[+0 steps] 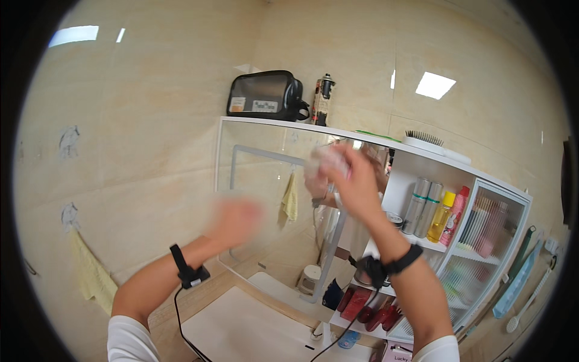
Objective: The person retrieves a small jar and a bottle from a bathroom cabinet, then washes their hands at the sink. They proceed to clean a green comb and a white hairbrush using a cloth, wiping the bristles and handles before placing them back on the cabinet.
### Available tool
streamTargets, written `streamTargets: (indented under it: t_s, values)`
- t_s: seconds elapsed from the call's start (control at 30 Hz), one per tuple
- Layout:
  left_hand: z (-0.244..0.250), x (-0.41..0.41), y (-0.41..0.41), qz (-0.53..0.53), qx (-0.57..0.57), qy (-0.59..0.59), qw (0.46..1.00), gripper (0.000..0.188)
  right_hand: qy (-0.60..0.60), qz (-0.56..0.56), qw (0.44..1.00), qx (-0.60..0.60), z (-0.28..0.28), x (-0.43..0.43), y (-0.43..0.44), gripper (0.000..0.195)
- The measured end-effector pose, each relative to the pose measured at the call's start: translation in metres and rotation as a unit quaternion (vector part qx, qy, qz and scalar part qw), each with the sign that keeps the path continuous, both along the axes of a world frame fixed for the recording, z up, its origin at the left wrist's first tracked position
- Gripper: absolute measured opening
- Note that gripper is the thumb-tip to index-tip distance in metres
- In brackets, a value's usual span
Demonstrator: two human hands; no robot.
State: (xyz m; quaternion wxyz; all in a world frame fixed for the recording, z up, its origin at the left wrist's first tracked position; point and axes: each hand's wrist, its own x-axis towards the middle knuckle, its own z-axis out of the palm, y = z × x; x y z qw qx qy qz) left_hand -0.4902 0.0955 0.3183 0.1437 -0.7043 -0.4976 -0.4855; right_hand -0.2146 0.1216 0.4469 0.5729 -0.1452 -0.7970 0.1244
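Both hands are raised in front of a mirrored wall cabinet (264, 131). My right hand (355, 181) is at the mirror's right part, its fingers curled round a whitish, crumpled thing (332, 163), blurred, perhaps a cloth or tissue. Lower and to the left, my left hand (237, 221) is strongly blurred by motion; its fingers and anything in them cannot be made out. Each wrist wears a black strap with a small device and a cable. In the mirror, a reflected hand shows behind my right hand.
A black toiletry bag (262, 97), a spray can (323, 99) and a hairbrush (423, 142) stand on the cabinet top. Bottles (420, 208) fill the open shelf at right. Below is a white basin or counter (244, 326); a yellow cloth (92, 271) hangs at left.
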Motion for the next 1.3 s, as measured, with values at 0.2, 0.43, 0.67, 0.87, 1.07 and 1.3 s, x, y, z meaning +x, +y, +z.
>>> streamTargets:
  t_s: [0.2, 0.43, 0.67, 0.87, 1.07, 1.3]
  values:
    - [0.100, -0.019, -0.032, 0.115, 0.118, 0.053, 0.985, 0.011, 0.114, 0.054, 0.992, -0.006, 0.130, -0.053, 0.023, 0.037]
    - [0.186, -0.079, -0.057, 0.248, 0.134, 0.081, 0.956, 0.014, 0.073, 0.107, 0.991, -0.022, 0.190, -0.148, -0.027, 0.040]
    - [0.171, -0.110, -0.013, 0.138, 0.060, 0.092, 0.984, 0.014, 0.097, 0.142, 0.982, -0.072, 0.160, -0.212, 0.010, 0.039]
    - [0.158, -0.127, 0.063, -0.063, -0.101, 0.075, 0.990, 0.018, 0.158, 0.125, 0.975, -0.097, 0.152, -0.250, 0.050, 0.035]
    - [0.096, -0.135, 0.118, -0.406, -0.489, 0.164, 0.754, 0.039, 0.177, 0.064, 0.981, -0.054, 0.148, -0.272, 0.103, 0.035]
    - [-0.078, -0.082, 0.094, -0.710, -0.555, 0.195, 0.388, 0.067, 0.221, -0.028, 0.973, -0.059, 0.137, -0.266, 0.129, 0.039]
